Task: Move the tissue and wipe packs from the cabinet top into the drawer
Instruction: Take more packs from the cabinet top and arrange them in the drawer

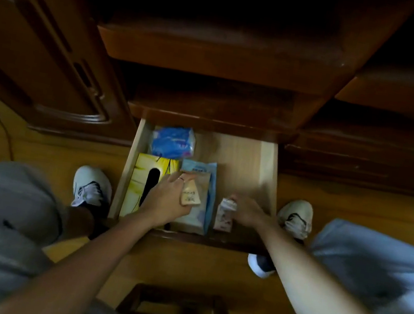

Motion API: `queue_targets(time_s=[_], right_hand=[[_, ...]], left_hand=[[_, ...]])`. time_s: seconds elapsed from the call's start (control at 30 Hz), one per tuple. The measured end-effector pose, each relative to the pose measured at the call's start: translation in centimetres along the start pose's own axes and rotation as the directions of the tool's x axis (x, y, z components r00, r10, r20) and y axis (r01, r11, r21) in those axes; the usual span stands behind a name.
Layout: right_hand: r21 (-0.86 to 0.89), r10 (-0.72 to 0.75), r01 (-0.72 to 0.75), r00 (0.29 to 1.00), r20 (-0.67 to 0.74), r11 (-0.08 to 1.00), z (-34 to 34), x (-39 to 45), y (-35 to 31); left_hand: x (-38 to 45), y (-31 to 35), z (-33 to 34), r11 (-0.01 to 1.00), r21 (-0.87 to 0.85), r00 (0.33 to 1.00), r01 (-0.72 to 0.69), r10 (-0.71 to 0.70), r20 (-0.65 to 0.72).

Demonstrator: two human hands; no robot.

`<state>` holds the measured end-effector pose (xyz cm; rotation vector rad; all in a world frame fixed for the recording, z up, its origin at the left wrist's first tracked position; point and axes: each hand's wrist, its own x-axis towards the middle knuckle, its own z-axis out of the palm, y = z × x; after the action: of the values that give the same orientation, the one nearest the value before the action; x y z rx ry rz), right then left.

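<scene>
The pale wooden drawer point(267, 167) stands pulled out below the dark cabinet. Inside lie a blue tissue pack point(173, 141) at the back left, a yellow tissue box point(141, 181) at the front left and a light blue wipe pack point(207, 179) in the middle. My left hand point(168, 199) grips a small beige pack point(190, 195) over the wipe pack. My right hand point(246, 210) holds a small white pack point(225, 214) low in the drawer, right of the wipe pack. The picture is blurred.
The cabinet top ledge point(216, 62) juts out above the drawer. A carved cabinet door point(40, 46) stands at the left. My shoes point(91, 186) flank the drawer on the wooden floor. A dark wooden stool point(174, 313) sits between my knees.
</scene>
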<state>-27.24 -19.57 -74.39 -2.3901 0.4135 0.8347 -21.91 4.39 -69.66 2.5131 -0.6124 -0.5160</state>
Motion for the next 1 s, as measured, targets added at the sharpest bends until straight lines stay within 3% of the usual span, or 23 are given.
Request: queue_targets(time_s=[0.13, 0.3, 0.4, 0.5, 0.63, 0.73, 0.9, 1.0], right_hand=[[0.052, 0.01, -0.006, 0.996, -0.089, 0.999, 1.9, 1.1, 1.1], [0.073, -0.011, 0.006, 0.998, 0.068, 0.997, 3.1, 2.1, 1.1], [0.122, 0.025, -0.017, 0.998, -0.065, 0.992, 2.5, 1.9, 0.9], [-0.037, 0.035, -0.042, 0.986, -0.164, 0.998, 1.3, 1.3, 1.2], [-0.286, 0.158, -0.148, 0.987, 0.012, 0.947, 1.4, 0.2, 1.1], [-0.479, 0.139, -0.096, 0.989, 0.056, 0.873, 2.2, -0.2, 0.6], [-0.626, 0.144, -0.123, 0.989, -0.016, 0.77, 2.1, -0.4, 1.2], [-0.619, 0.121, -0.127, 0.991, -0.051, 0.775, 2.3, -0.4, 1.3]], left_hand=[[0.2, -0.8, 1.7, 1.0, -0.001, 1.0, -0.007, 0.007, 0.012], [0.2, -1.6, 2.7, 0.999, -0.049, 1.0, 0.013, -0.012, 0.023], [0.3, -1.7, 3.0, 0.995, -0.091, 0.999, 0.036, -0.032, 0.039], [0.5, -1.4, 3.6, 0.997, -0.07, 0.999, 0.027, -0.024, 0.047], [0.8, -1.0, 4.2, 0.998, -0.061, 0.998, -0.019, 0.022, 0.057], [0.8, -1.0, 4.4, 0.997, -0.068, 0.997, -0.038, 0.042, 0.06], [0.5, -1.5, 4.6, 0.996, -0.076, 0.997, -0.053, 0.056, 0.046], [0.5, -1.9, 4.9, 0.996, -0.074, 0.998, -0.049, 0.052, 0.043]])
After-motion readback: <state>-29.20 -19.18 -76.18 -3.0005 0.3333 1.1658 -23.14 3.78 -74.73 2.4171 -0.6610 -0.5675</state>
